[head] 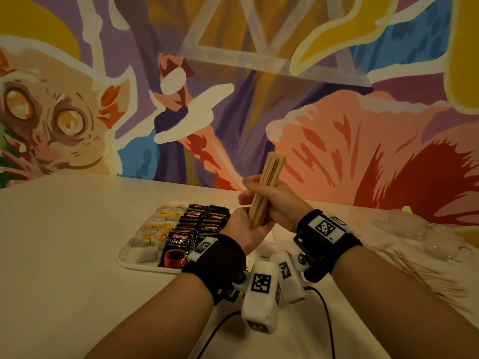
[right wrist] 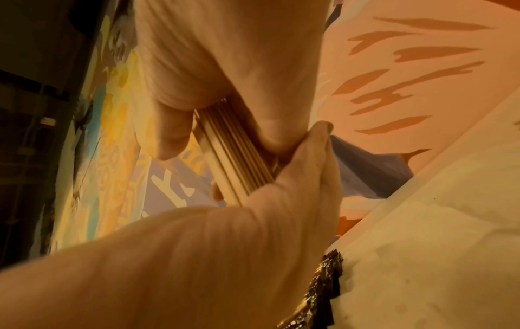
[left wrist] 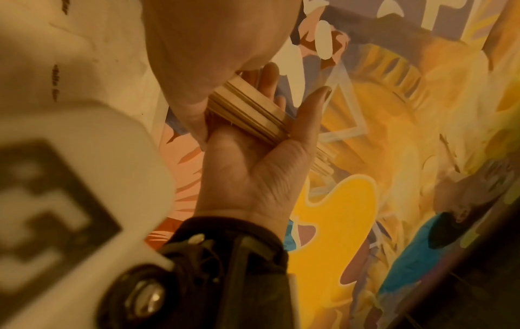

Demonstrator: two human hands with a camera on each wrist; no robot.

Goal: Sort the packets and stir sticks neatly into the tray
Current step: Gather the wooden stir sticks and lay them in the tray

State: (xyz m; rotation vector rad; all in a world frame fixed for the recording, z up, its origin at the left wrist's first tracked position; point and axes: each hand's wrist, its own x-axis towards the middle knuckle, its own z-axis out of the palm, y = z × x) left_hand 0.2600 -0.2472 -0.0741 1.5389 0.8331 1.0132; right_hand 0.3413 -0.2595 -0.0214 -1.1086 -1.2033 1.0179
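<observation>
A bundle of wooden stir sticks [head: 269,177] stands nearly upright above the right end of the white tray [head: 124,257]. My right hand [head: 274,200] grips the bundle around its middle. My left hand [head: 241,229] lies palm up below and cups the bundle's lower end, thumb against its side. The left wrist view has the stir sticks [left wrist: 247,106] in my right hand [left wrist: 247,173], under my left hand [left wrist: 208,44]. In the right wrist view my right hand [right wrist: 225,55] curls round the stir sticks [right wrist: 236,155], with my left hand [right wrist: 253,233] below.
The tray holds rows of black coffee packets [head: 204,218], yellow-and-white tea packets [head: 155,229] and a large coffee packet [head: 178,250] at its front. Loose stir sticks [head: 427,275] lie scattered on the table at the right, near clear glassware [head: 414,224]. A painted wall stands behind.
</observation>
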